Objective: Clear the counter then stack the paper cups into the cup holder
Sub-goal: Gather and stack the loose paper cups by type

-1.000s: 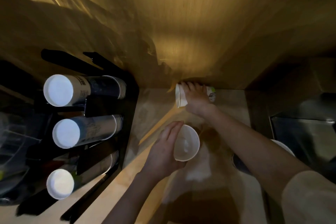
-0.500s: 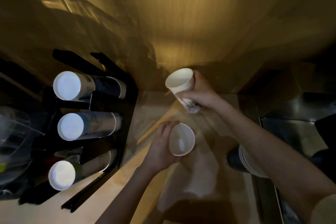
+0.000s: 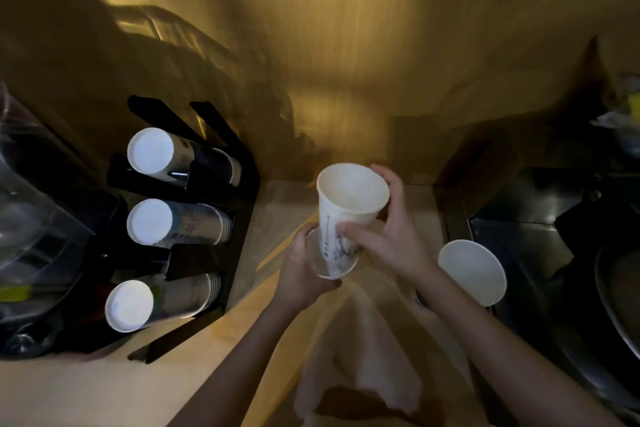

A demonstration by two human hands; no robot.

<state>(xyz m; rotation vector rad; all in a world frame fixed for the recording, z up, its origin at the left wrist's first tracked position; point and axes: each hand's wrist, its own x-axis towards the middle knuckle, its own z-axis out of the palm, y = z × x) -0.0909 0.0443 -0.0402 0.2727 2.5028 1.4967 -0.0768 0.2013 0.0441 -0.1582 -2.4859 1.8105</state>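
My right hand (image 3: pixel 384 239) grips a white paper cup (image 3: pixel 346 204) with a printed side, mouth up. Its base sits inside the rim of a second paper cup (image 3: pixel 329 270), which my left hand (image 3: pixel 304 270) holds from the left and below. Most of that lower cup is hidden by the upper cup and my fingers. To the left stands the black cup holder (image 3: pixel 180 260) with three stacks of upside-down cups: a far stack (image 3: pixel 152 151), a middle stack (image 3: pixel 152 222) and a near stack (image 3: pixel 130 305).
Another white paper cup (image 3: pixel 471 270) stands on the wooden counter (image 3: pixel 69 392) by my right forearm. A steel sink (image 3: pixel 616 305) lies at the right. A clear plastic container (image 3: pixel 31 218) sits left of the holder. A wooden wall (image 3: pixel 346 45) rises behind.
My right hand lifted the lying cup off the back of the counter, turned it upright and brought it down into the cup held by my left hand.
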